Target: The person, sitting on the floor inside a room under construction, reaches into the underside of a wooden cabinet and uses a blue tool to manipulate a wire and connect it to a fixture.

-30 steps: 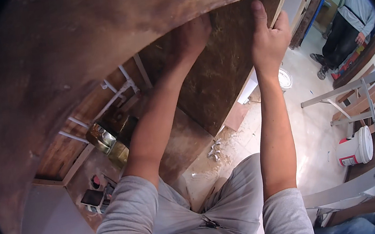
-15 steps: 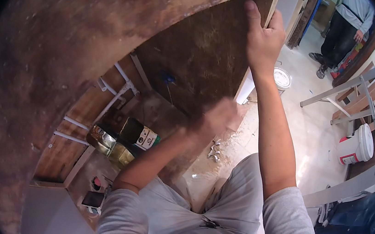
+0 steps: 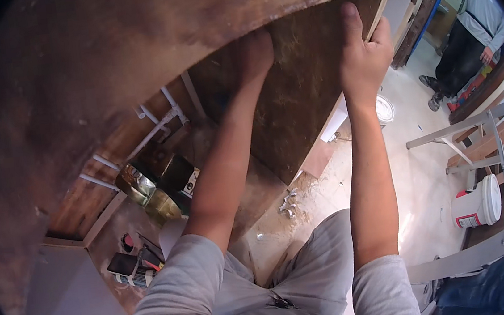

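Observation:
Under the brown, stained wooden top, my left hand reaches up against or close to the dark inner face of the cabinet side panel. Its fingers are in shadow behind the top's edge, so I cannot see what they touch. My right hand is wrapped round the front edge of that panel, near its upper corner, with the thumb on the inner face and the fingers on the outer side.
Metal tins and white pipes stand inside the cabinet at left, near a dark tray with tools. Shavings litter the floor. At right are a white bucket, a metal ladder and another person.
My left hand has moved up from the panel's lower front edge to its inner face under the top. My right hand keeps its hold on the panel's edge.

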The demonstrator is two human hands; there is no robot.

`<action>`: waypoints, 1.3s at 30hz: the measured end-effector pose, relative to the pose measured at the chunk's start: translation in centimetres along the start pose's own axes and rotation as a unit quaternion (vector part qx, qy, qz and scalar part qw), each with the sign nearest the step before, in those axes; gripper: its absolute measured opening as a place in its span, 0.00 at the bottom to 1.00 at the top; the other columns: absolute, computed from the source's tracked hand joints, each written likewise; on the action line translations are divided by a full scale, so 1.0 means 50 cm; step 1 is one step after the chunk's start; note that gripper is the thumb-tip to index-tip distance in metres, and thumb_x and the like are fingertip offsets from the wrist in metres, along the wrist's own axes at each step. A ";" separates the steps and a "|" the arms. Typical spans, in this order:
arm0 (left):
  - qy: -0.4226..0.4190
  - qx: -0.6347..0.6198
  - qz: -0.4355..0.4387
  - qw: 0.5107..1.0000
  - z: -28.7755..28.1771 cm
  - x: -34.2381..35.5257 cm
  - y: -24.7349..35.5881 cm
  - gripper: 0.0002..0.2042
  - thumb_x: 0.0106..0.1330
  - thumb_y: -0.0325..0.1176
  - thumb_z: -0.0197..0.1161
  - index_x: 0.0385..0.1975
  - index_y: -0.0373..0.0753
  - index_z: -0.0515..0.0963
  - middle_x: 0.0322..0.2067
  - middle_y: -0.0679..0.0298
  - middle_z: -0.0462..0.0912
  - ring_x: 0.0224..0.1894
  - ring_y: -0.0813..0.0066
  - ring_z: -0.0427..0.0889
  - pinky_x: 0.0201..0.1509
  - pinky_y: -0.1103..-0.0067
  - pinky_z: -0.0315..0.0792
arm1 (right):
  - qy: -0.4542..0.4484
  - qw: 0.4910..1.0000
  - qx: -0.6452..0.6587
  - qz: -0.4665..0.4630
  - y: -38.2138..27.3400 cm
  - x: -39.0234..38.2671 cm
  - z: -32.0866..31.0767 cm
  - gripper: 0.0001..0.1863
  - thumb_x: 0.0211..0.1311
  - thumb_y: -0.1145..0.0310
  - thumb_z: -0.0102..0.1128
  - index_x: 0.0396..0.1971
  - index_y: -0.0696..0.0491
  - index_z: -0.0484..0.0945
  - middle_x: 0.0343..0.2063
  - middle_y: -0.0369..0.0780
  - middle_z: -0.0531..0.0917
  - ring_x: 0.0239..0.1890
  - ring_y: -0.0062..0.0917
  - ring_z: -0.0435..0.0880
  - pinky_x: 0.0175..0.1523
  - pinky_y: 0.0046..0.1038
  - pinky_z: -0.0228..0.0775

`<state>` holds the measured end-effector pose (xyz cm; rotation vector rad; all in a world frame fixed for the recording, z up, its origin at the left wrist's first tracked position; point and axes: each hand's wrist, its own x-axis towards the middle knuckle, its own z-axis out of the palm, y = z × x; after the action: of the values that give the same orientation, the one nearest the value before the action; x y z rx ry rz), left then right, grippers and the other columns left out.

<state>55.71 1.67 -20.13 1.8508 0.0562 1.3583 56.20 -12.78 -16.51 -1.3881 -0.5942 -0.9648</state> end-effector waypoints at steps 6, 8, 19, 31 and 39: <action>0.003 0.064 0.130 0.989 0.021 -0.062 0.026 0.25 0.68 0.40 0.42 0.62 0.32 0.55 0.64 0.45 0.51 0.66 0.48 0.50 0.67 0.65 0.47 | 0.009 1.000 0.004 -0.016 0.002 0.000 0.007 0.23 0.54 0.52 0.64 0.29 0.60 0.73 0.23 0.43 0.80 0.27 0.26 0.77 0.37 0.27 0.69; -0.009 -0.007 0.127 0.992 0.019 -0.064 0.022 0.25 0.67 0.36 0.45 0.62 0.32 0.56 0.64 0.44 0.51 0.66 0.48 0.50 0.67 0.66 0.47 | 0.008 1.000 0.012 -0.017 -0.005 0.001 0.010 0.23 0.54 0.52 0.64 0.29 0.60 0.73 0.23 0.43 0.80 0.27 0.25 0.77 0.36 0.27 0.69; 0.045 -0.088 0.091 0.991 -0.018 -0.035 0.000 0.12 0.59 0.26 0.61 0.43 0.38 0.79 0.41 0.59 0.78 0.42 0.71 0.78 0.46 0.79 0.71 | 0.004 1.000 -0.003 0.011 -0.009 0.000 0.000 0.23 0.53 0.51 0.64 0.28 0.60 0.73 0.22 0.42 0.80 0.26 0.25 0.77 0.35 0.27 0.69; -0.015 0.180 0.407 0.895 -0.082 0.088 -0.054 0.11 0.53 0.22 0.62 0.35 0.43 0.81 0.34 0.65 0.80 0.35 0.70 0.80 0.37 0.78 0.74 | 0.016 1.000 0.008 0.007 -0.007 0.000 0.001 0.23 0.53 0.51 0.64 0.28 0.60 0.73 0.23 0.42 0.81 0.26 0.24 0.77 0.35 0.26 0.69; -0.028 0.179 0.393 0.902 -0.082 0.083 -0.046 0.07 0.54 0.24 0.62 0.32 0.42 0.80 0.30 0.65 0.79 0.32 0.64 0.79 0.35 0.76 0.74 | 0.014 1.000 -0.005 -0.012 -0.002 0.000 0.003 0.23 0.53 0.52 0.65 0.28 0.60 0.73 0.23 0.42 0.80 0.26 0.24 0.77 0.35 0.26 0.69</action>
<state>55.03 7.54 -18.02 2.3472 -0.5674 1.9226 56.17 -12.63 -16.43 -1.3774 -0.5873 -1.0051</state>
